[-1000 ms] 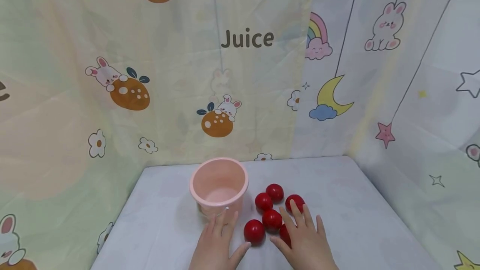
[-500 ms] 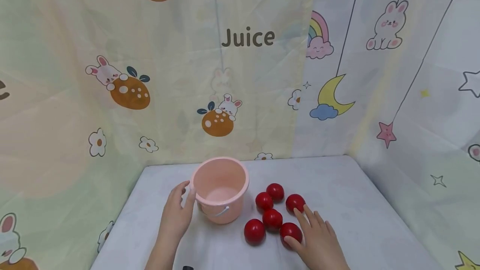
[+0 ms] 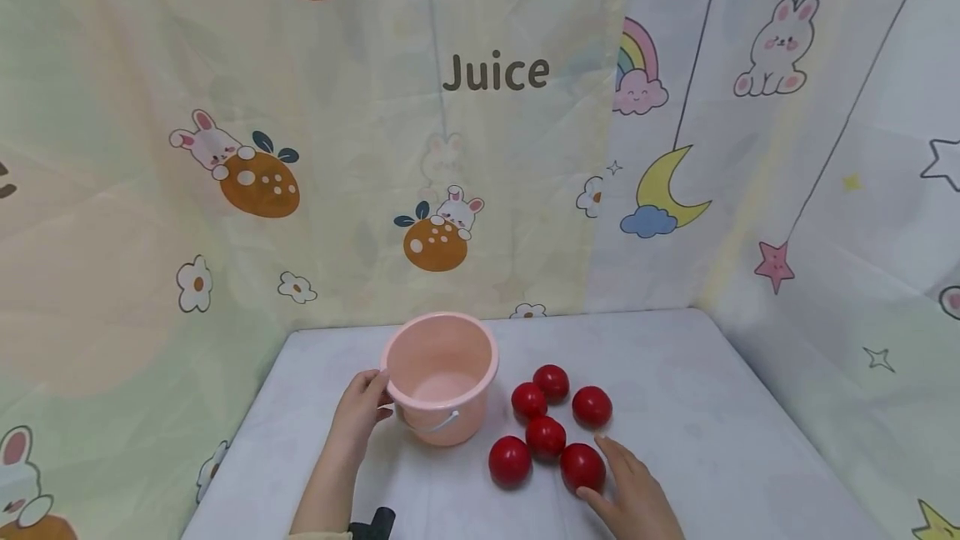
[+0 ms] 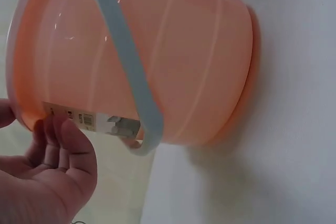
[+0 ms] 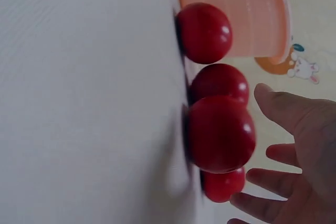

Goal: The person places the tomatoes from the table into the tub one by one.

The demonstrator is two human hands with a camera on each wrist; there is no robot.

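Observation:
A pink bucket (image 3: 450, 423) with a pale handle (image 4: 126, 51) stands upright on the white table. At its left side my left hand (image 3: 362, 407) grips the rim, fingers curled under the outer edge near a label (image 4: 86, 119). My right hand (image 3: 637, 494) is beside the nearest red ball (image 3: 582, 467), thumb and fingers spread around its right side. In the right wrist view, a gap shows between the hand (image 5: 304, 150) and that ball (image 5: 221, 135). Several other smooth red balls lie close by, among them a front-left one (image 3: 510, 462) and a right-hand one (image 3: 592, 407).
The balls sit in a loose cluster just right of the bucket. Printed cloth walls (image 3: 525, 190) enclose the back and sides of the table (image 3: 720, 423). A black strap piece (image 3: 373, 523) shows at the left wrist.
My left hand has gone from in front of the bucket to its left side and taken hold of the rim. The right hand has drawn back slightly, toward the nearest ball's right side.

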